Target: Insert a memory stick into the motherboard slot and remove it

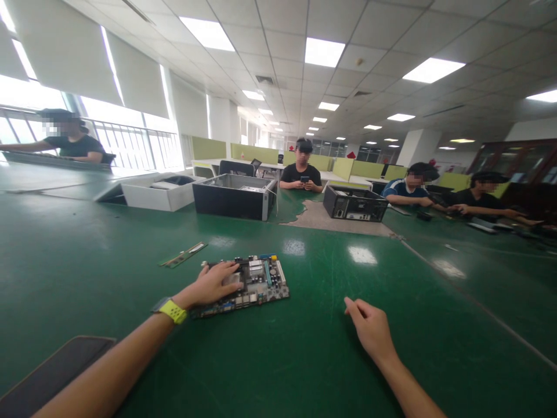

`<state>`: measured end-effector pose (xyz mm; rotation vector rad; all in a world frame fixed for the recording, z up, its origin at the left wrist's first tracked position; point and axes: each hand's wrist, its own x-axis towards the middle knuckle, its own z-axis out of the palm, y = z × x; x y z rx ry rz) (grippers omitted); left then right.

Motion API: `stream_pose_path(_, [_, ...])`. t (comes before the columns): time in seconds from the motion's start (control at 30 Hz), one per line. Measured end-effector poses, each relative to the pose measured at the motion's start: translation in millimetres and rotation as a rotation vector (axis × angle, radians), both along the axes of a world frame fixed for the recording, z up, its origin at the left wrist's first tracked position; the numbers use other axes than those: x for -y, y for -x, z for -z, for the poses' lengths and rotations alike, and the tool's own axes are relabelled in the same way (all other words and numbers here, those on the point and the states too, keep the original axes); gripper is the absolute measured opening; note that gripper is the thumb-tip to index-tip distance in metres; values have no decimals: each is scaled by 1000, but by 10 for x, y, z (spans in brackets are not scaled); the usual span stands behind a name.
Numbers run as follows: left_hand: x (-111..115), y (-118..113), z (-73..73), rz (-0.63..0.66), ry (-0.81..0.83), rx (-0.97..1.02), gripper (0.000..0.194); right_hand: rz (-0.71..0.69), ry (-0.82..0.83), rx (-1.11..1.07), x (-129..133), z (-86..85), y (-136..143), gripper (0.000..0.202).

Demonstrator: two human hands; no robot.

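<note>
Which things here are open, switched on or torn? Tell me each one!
Left hand: spread on the motherboard
Right hand: curled
Motherboard: flat, partly covered
Green memory stick: lying apart
Black-fronted case: open on top
Ceiling lights: on
Window blinds: partly down
Green table cover: torn near the far edge

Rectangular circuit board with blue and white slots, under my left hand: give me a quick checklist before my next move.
1. Circuit board flat on the glossy green tabletop: ok.
2. Left hand on the board: ok.
3. Right hand off the board: ok.
4. Right hand empty: cannot tell, fingers curled.
5. Narrow green circuit strip apart from the board: ok.
6. Left wrist bare: not ok, yellow-green band worn.
</note>
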<state>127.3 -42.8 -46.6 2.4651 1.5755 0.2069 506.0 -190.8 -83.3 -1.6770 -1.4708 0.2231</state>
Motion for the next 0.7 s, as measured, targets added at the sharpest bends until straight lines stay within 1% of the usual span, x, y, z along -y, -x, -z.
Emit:
stream_pose_path(0.1, [266, -409, 68, 146, -10, 17, 70, -17, -99, 78, 64, -89, 179, 41])
stream_pose_path(0.17, [505, -697, 157, 246, -54, 44, 72, -74, -101, 186, 136, -171, 357, 36])
stream_pose_path(0.23, [763, -945, 235, 317, -76, 70, 73, -138, -65, 315, 223, -247, 544, 27])
stream_pose_path(0.3, [974, -1116, 252, 345, -76, 86, 73, -175, -23, 409, 299, -293, 688, 20])
stream_pose_path(0.37, [1063, -1183, 189, 341, -54, 95, 68, -183, 29, 425, 344, -298, 752, 27])
stream_pose_path(0.43, [982, -1130, 67, 336, -36, 139, 55, -205, 114, 385, 349, -268, 739, 41])
stream_pose_path(0.47, [879, -1055, 1, 320, -41, 174, 49, -221, 162, 356, 341, -247, 714, 46])
stream_pose_path(0.5, [743, -948, -61, 263, -72, 200, 45, -236, 204, 328, 330, -224, 687, 49])
stream_pose_path(0.53, [585, -810, -112, 158, -139, 204, 43, -248, 235, 307, 318, -203, 661, 51])
stream_pose_path(0.6, [246, -451, -169, -50, -245, 158, 43, -255, 268, 286, 301, -173, 629, 52])
stream_pose_path(0.7, [-174, 217, -161, -424, -283, 53, 49, -244, 279, 282, 300, -163, 634, 52])
